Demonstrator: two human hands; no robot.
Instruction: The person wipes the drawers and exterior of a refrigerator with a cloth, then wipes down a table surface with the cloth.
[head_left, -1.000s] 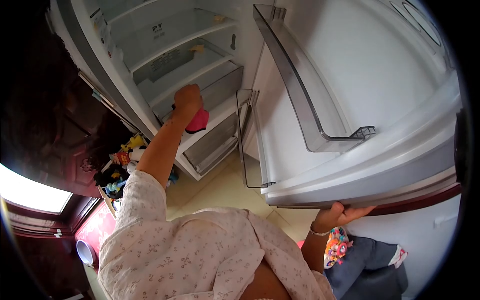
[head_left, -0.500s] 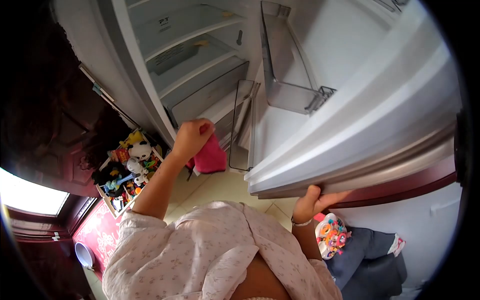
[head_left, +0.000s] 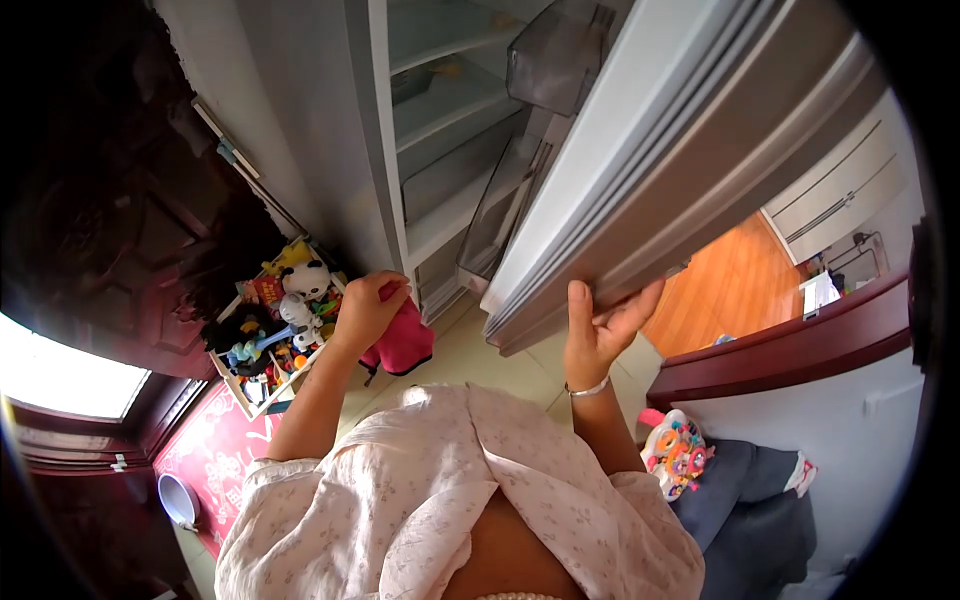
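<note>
My left hand (head_left: 370, 312) is closed around a crumpled pink cloth (head_left: 402, 345) that hangs below the fingers, near the lower edge of the refrigerator (head_left: 384, 150). My right hand (head_left: 598, 338) rests against the outer side of the partly open refrigerator door (head_left: 690, 170), its thumb raised and its fingers stretched out. Between door and cabinet, glass shelves (head_left: 440, 110) and a clear door bin (head_left: 550, 65) show. The full depth of the interior is hidden by the door.
On the left, a box of toys (head_left: 255, 405) holds a panda and other pieces. A lavender basin (head_left: 178, 500) stands by a red patterned panel (head_left: 215, 450). To the right are a colourful toy (head_left: 675, 455), dark grey fabric (head_left: 750, 500) and a dark red ledge (head_left: 780, 350).
The refrigerator door has swung further toward closed, narrowing the gap to the shelves. My right hand moved with it, and a wooden floor now shows behind. My left hand still holds the cloth.
</note>
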